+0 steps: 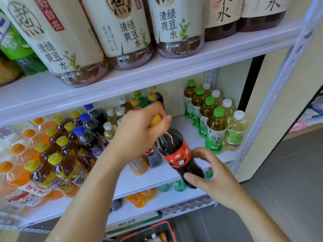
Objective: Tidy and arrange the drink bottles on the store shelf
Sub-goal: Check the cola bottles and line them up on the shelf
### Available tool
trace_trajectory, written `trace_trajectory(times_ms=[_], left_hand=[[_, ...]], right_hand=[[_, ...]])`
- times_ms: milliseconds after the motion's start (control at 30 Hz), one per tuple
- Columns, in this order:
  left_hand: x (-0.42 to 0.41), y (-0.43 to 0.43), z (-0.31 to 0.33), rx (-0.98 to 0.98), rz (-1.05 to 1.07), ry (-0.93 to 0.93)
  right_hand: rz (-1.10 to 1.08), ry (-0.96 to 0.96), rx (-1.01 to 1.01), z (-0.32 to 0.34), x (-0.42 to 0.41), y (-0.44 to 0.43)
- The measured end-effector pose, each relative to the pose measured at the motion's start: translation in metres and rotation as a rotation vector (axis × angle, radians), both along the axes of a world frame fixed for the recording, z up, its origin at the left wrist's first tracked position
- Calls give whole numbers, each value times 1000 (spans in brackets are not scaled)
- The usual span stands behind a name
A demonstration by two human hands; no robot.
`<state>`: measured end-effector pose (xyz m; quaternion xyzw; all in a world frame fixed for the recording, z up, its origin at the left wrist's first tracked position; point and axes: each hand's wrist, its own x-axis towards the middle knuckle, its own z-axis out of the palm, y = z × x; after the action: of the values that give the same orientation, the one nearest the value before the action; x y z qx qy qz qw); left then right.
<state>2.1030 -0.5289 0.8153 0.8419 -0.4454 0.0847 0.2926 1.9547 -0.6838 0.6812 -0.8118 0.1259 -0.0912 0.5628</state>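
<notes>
**A:** Start at the left. What stands there?

**B:** Orange drink bottles (15, 154) are packed at the far left of the middle shelf (148, 179). Next come files of yellow-capped tea bottles (57, 159), then blue-capped dark bottles (87, 135). Each kind runs front to back in its own file, so I judge the plan is sorting by kind.

**A:** And the hands?

**B:** The left hand (138, 133) is clenched round the yellow cap and neck of a cola bottle (176, 151) with a red label. The bottle is tilted, cap up and to the left, base down and to the right. It hangs over the shelf's front edge and rests on no board that I can see. The right hand (213, 173) grasps its base, thumb on the near side, fingers curled round the far side.

**A:** Why both ends?

**B:** Probably the top hand steers and the bottom hand carries the weight. That way the bottle can be stood upright, label outward, without knocking its neighbours.

**A:** Where might it go?

**B:** Likely the bare strip of board behind it, just left of the green tea bottles (215, 130), which stand in tidy files.

**A:** The room?

**B:** White boards hang on a perforated grey post (279, 84). The upper shelf (227, 48) carries large pale-labelled bottles (125, 32). To the right are a cream wall and a grey floor (288, 172). At the bottom sit a cardboard box (136, 224) and a red-rimmed basket (148, 231).
</notes>
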Motion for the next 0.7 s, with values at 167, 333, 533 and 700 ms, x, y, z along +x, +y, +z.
trace_trajectory(times_ms=[167,333,533,700], left_hand=[[-13,-15,-13,207,-124,-129],[13,2,-24,27,31,53],[49,15,-54,478,407,-210],[56,16,-61,400,354,-118]], right_hand=[[79,-122,-163,16,34,9],[74,-148,-69,9,59,-7],[87,-112,-40,-4,105,-21],[110,-85,-25,-30,139,-14]])
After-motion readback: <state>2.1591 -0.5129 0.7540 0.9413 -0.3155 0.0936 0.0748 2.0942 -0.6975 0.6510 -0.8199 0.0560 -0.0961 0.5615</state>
